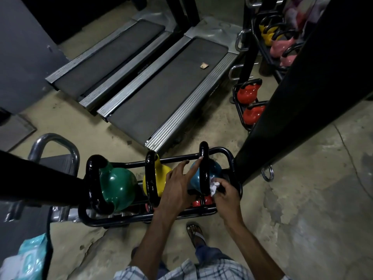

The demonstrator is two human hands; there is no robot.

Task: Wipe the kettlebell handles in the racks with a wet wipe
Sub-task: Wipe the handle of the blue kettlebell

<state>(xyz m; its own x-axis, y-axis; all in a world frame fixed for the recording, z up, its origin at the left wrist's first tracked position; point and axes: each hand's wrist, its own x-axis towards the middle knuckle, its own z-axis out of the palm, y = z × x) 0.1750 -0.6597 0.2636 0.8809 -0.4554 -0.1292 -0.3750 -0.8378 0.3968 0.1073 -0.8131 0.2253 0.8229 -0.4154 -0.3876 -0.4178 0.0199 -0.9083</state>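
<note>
Down at the far left, a pale blue pack of wipes (pixel 33 253) lies within reach, probably the supply for this job. The near rack (pixel 228 154) carries three kettlebells on its top tier, all with glossy black handles: a green kettlebell (pixel 117 190), then a yellow kettlebell (pixel 161 178), then a blue kettlebell (pixel 215 169). Something red shows on the tier below, too hidden to count.

The left hand (pixel 177 186) is spread with its fingers straight, and the forefinger tip touches the top of the blue bell's handle (pixel 204 168), I'd guess to steady it. The right hand (pixel 226 193) pinches a crumpled white wet wipe (pixel 214 184) against the lower, near part of that same handle. So the blue one looks to be the one in hand. I can't tell whether the green and yellow handles have been wiped.

Behind the rack, two treadmills (pixel 161 87) lie side by side. To the right stand two red kettlebells (pixel 249 93) in a second rack. Farther back a shelf holds yellow and pink ones (pixel 279 46), blurred, so I won't count them.
</note>
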